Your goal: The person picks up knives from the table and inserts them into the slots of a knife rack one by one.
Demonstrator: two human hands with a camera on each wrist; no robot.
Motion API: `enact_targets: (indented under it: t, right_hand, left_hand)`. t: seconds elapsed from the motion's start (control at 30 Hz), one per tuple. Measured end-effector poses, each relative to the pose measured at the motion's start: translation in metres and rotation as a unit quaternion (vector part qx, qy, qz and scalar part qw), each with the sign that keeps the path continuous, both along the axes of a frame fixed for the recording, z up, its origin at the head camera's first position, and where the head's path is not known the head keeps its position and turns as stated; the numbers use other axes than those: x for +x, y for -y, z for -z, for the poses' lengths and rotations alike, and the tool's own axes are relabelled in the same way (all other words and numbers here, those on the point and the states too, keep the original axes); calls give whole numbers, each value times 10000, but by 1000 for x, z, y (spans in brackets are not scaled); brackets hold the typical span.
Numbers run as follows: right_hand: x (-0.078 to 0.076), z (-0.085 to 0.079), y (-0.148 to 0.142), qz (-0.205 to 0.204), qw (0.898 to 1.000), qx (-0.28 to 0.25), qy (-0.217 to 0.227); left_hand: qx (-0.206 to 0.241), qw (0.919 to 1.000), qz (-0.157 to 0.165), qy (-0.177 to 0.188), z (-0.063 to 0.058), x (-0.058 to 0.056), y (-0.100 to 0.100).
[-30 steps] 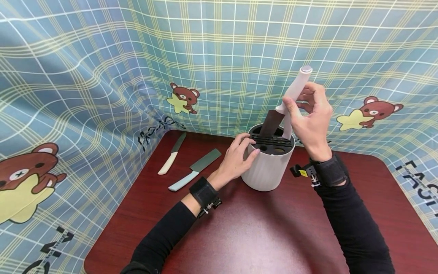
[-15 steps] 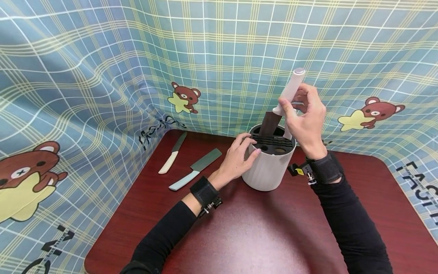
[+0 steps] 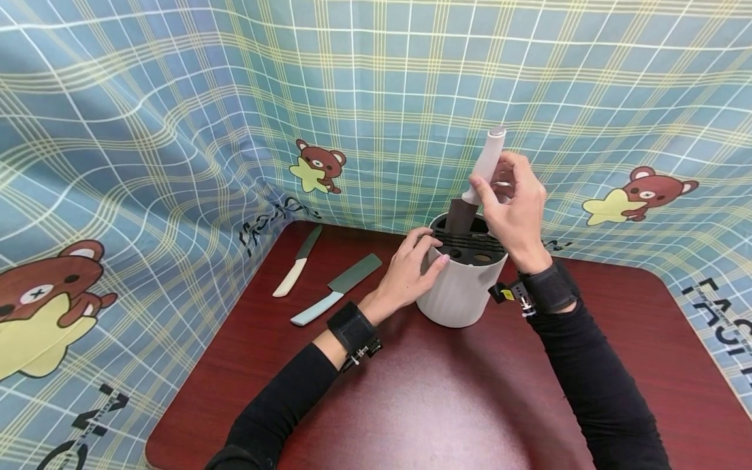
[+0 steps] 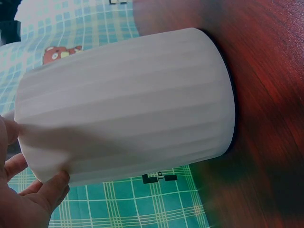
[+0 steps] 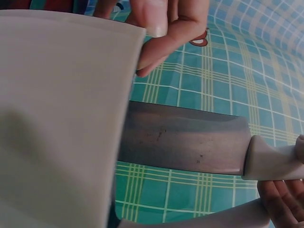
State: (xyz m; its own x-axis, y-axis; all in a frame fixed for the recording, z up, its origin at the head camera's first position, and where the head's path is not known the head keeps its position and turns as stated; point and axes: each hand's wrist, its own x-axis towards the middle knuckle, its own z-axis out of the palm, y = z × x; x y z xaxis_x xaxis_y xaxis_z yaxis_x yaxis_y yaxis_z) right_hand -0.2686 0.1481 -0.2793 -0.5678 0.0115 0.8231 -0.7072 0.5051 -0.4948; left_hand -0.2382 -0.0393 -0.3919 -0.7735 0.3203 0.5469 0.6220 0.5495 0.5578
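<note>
A round, off-white knife block (image 3: pixel 461 297) with a dark slotted top stands upright on the table. My left hand (image 3: pixel 405 271) grips its near-left rim, fingertips over the edge; in the left wrist view, fingers and thumb meet the pale ribbed wall (image 4: pixel 128 104). My right hand (image 3: pixel 519 205) holds a kitchen knife by its white handle (image 3: pixel 486 160), fingers and thumb pinching near the blade end. Its broad dark blade (image 5: pixel 185 137) points down, the lower part hidden inside the block's back opening. Beside it, another white handle (image 5: pixel 204 218) sticks out of the block.
Left of the block, a cleaver with a pale blue handle (image 3: pixel 317 309) and a knife with a cream handle (image 3: pixel 290 279) lie flat on the dark red table (image 3: pixel 411 405). Plaid cloth (image 3: pixel 376 130) hangs close behind and at both sides.
My right hand has come down and to the left with the knife, and the blade sits deeper in the block. The handle stands more upright. My left hand stays at the rim.
</note>
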Motion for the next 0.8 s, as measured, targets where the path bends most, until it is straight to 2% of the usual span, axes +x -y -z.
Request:
enact_targets:
  t: [0.53,0.8]
  right_hand:
    - [-3,12,8,-129,9996,236,-80]
    - [-7,22,9,25,9989,453,-81]
  left_hand:
    - [38,9999,41,117,2,-2,1]
    - [42,10000,13,57,4,-2,0]
